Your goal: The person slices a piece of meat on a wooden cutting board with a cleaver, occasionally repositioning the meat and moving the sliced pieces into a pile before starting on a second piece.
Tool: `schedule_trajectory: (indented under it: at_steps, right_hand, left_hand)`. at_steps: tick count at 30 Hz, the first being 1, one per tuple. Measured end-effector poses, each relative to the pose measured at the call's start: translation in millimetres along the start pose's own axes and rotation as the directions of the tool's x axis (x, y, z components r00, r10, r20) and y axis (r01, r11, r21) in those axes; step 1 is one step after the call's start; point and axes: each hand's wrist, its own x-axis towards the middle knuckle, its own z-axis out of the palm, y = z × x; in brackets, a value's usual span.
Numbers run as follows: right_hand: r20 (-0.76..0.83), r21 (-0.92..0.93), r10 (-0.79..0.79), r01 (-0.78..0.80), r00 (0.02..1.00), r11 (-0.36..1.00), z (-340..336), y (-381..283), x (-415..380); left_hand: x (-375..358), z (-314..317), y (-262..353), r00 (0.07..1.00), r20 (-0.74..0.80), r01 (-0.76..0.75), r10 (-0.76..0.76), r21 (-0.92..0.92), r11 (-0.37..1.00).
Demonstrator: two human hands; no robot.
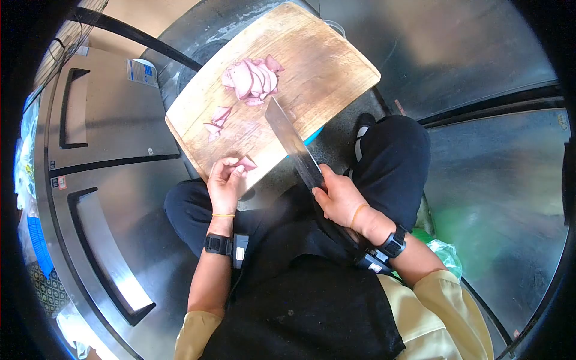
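A wooden cutting board [327, 57] lies tilted across the view in front of me. Near its close left edge my left hand [223, 178] pinches a small pink piece [246, 162] with a darker edge, perhaps ham or sausage. Wrapped around the handle of a broad-bladed kitchen knife [289, 135] is my right hand [339, 192]. The blade points up and left over the board's near right edge, its tip close to a pile of pink slices [251, 78]. A few smaller pink pieces [218, 117] lie between that pile and my left hand.
Steel cabinets with recessed handles [108, 246] stand on the left, and steel doors [498, 186] on the right. Below the board are my knees [393, 156]. A green and clear plastic bag [444, 255] sits by my right arm. Something blue [313, 137] shows under the board.
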Motion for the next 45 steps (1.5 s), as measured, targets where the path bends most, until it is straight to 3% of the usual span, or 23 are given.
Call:
schedule_trajectory:
  at_steps: [5,8,9,11,12,15,19,28,45]
  right_hand:
    - [0.049,-0.012,0.05,-0.049,0.998,0.999,0,-2,1]
    - [0.104,-0.075,-0.011,0.019,0.995,0.997,-2,-15,-4]
    - [0.075,-0.11,-0.103,0.111,0.992,0.988,2,-12,-6]
    - [0.029,-0.185,-0.285,0.285,0.958,0.94,10,-7,-9]
    - [0.08,-0.207,-0.199,0.211,0.977,0.955,8,-15,-12]
    - [0.104,-0.343,-0.228,0.25,0.968,0.905,9,-26,-13]
    - [0.154,-0.577,-0.254,0.295,0.955,0.761,10,-39,-15]
    - [0.159,-0.675,-0.318,0.338,0.935,0.656,15,-47,-17]
    - [0.175,-0.7,-0.293,0.328,0.94,0.634,16,-55,-19]
  left_hand:
    - [-3,9,4,0.995,-0.098,0.0,0.021,0.206,0.979]
    - [-6,15,13,0.979,-0.149,-0.066,0.14,0.419,0.906]
    - [-8,17,16,0.967,-0.164,-0.089,0.193,0.491,0.867]
    - [-12,20,19,0.95,-0.141,-0.179,0.277,0.48,0.859]
    - [-13,21,20,0.939,-0.13,-0.223,0.319,0.474,0.852]
    - [-14,19,20,0.904,-0.068,-0.309,0.421,0.578,0.755]
    - [-14,12,10,0.914,0.003,-0.282,0.405,0.724,0.63]
    - [-15,10,-5,0.909,-0.047,-0.287,0.414,0.648,0.706]
    - [-13,12,-2,0.874,-0.064,-0.336,0.481,0.635,0.696]
